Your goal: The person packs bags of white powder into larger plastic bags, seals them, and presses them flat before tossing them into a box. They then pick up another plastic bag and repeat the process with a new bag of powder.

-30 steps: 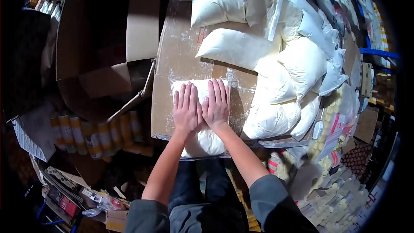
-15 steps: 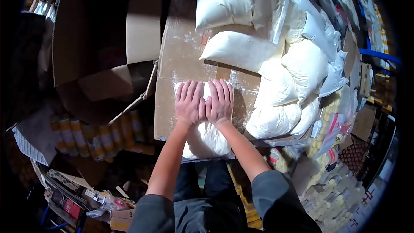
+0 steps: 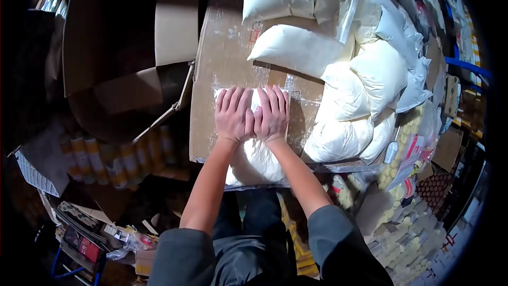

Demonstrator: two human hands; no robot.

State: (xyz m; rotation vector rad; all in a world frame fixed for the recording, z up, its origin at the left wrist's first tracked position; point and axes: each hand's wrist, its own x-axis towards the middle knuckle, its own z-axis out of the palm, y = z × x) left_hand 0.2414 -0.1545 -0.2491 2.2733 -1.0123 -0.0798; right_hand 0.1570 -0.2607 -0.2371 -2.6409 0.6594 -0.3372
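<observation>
A bag of white powder (image 3: 256, 165) lies flat on the cardboard surface (image 3: 214, 61), at its front edge. My left hand (image 3: 233, 114) presses on the upper left part of this bag, its fingers lying over the top and slightly apart. Beside it, my right hand (image 3: 270, 114) rests on the upper right part, fingers spread a little and thumb next to the left thumb. Neither hand is closed round the bag. Another filled bag (image 3: 296, 48) lies behind them, and several more white bags (image 3: 344, 92) are piled to the right.
An open cardboard box (image 3: 177, 18) stands at the left, with a thin stick (image 3: 172, 110) by its corner. Below it are yellow and white rolls (image 3: 95, 159). Pale packaged goods (image 3: 407, 238) fill the lower right, near a blue bar (image 3: 468, 66).
Both hands stay on the bag, with their fingers now drawn back and more bent than a second ago. The view has shifted slightly, and the bag's powder looks more bunched toward me.
</observation>
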